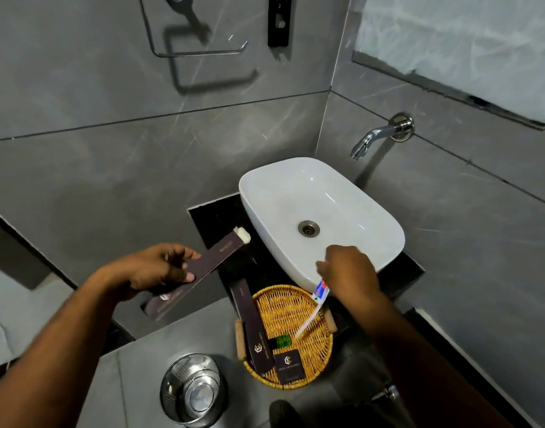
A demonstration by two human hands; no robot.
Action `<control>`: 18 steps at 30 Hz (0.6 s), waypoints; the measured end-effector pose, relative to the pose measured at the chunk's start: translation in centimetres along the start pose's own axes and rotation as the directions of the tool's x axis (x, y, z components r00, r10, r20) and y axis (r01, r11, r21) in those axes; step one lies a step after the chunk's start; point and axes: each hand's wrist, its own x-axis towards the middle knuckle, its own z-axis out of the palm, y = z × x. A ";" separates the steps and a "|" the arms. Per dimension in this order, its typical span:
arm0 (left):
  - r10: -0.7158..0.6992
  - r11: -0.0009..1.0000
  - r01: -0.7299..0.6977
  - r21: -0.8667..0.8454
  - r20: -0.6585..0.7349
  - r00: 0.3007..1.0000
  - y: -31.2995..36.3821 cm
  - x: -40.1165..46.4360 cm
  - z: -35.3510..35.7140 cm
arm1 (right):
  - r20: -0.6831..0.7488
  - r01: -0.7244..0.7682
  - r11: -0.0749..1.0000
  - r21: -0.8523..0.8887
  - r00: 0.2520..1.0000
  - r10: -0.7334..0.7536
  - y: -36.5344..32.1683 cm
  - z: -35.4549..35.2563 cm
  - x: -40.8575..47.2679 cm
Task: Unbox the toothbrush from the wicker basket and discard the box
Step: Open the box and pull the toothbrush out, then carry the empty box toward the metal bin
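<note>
**With the brush out, the box is what remains**

Since the toothbrush is already clear of its carton, the unboxing step reads as done and the discard step is next.

- Right hand: fingers closed together on the head end of the toothbrush, which appears to sit in a clear wrapper with a red and blue label. The white handle slants down and away from the hand, its tip low over the weave of the wicker basket; whether the tip touches the weave I cannot tell. The hand itself hangs over the near rim of the white sink.
- Left hand: clamped on the dark box, thumb on the upper face, fingers beneath. The box runs past the hand on both sides; its far end is open, with a pale flap or insert showing there.
- Steel bin: on the floor, below and just to the right of the left hand, mouth open and facing up.
- Inside the basket, below the right hand: a second long dark box, a small dark square packet, a green-capped item.

Judgement: the next move calls for the left hand to swing down and inward, bring the long box over the bin mouth and let go. The right hand needs only to set the brush down, in the basket or on the dark tabletop.
</note>
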 end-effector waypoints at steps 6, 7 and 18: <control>-0.035 0.984 0.022 -0.179 -0.067 0.997 -4.4 0.1 4.2 | 0.343 0.447 0.819 -0.361 0.880 -0.329 -5.4 4.1 -1.0; -0.053 0.979 0.034 -0.201 -0.089 0.995 -4.9 -0.1 4.8 | 0.384 0.491 0.781 -0.386 0.855 -0.348 -6.0 4.8 -1.0; -0.218 0.898 0.109 -0.426 -0.216 0.952 -8.5 -2.3 8.9 | 0.594 0.548 0.797 -0.254 0.739 -0.318 -6.1 9.9 0.5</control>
